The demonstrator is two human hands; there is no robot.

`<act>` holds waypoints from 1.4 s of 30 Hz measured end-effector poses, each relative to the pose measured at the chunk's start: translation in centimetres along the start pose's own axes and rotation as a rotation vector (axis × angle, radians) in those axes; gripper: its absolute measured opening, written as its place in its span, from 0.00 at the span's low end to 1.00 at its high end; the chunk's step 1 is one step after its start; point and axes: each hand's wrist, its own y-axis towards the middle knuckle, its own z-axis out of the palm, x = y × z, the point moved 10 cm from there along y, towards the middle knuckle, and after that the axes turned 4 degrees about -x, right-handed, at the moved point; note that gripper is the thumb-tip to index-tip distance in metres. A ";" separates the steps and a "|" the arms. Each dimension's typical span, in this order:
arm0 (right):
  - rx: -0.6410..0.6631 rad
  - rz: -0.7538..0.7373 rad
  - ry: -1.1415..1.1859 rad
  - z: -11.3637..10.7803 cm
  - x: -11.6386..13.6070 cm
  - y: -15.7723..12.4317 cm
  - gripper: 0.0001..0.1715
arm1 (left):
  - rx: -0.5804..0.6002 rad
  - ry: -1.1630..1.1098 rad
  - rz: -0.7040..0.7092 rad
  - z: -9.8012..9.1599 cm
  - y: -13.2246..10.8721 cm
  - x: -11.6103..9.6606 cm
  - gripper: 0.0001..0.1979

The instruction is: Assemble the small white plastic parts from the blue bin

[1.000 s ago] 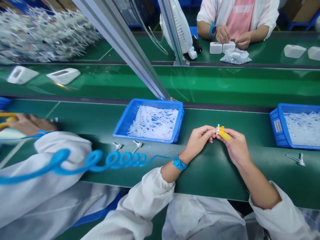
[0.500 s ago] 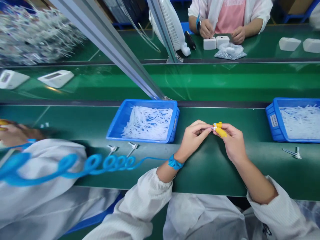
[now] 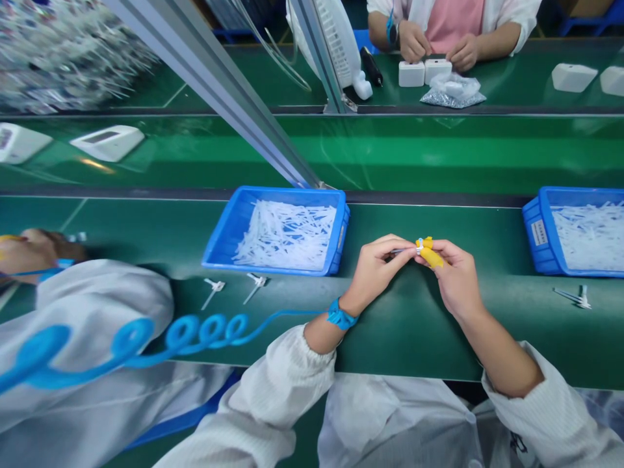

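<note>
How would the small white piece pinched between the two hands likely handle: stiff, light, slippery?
The small white piece is probably very light: fingertips of the left hand and right hand alone carry it. It looks like thin plastic, so likely slightly bendy. The yellow finger cots hint it may be slippery.

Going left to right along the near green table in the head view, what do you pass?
Coiled blue cord → two small white plastic pieces → blue bin of white plastic strips → left hand → small white part → right hand → second blue bin.
</note>
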 end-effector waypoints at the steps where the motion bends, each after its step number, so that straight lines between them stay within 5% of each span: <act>1: -0.003 -0.005 -0.015 -0.1 0.0 0.0 0.15 | 0.001 0.015 0.004 0.0 0.0 -0.1 0.10; 12: -0.008 -0.124 -0.136 0.0 0.7 -0.5 0.07 | 0.018 0.064 0.043 0.3 -0.1 -0.1 0.12; 18: -0.015 -0.032 -0.060 -0.2 0.5 0.0 0.15 | 0.084 0.027 0.027 0.6 0.4 0.2 0.10; 23: -0.017 -0.025 -0.028 0.0 0.7 0.2 0.19 | 0.012 -0.047 -0.043 0.2 0.6 1.0 0.08; 35: -0.040 -0.090 -0.062 0.2 0.5 -0.6 0.09 | 0.019 0.044 0.041 0.5 -0.2 0.0 0.11; 42: -0.039 -0.006 -0.010 0.0 -0.4 0.2 0.16 | 0.057 -0.116 -0.128 0.7 0.3 1.9 0.13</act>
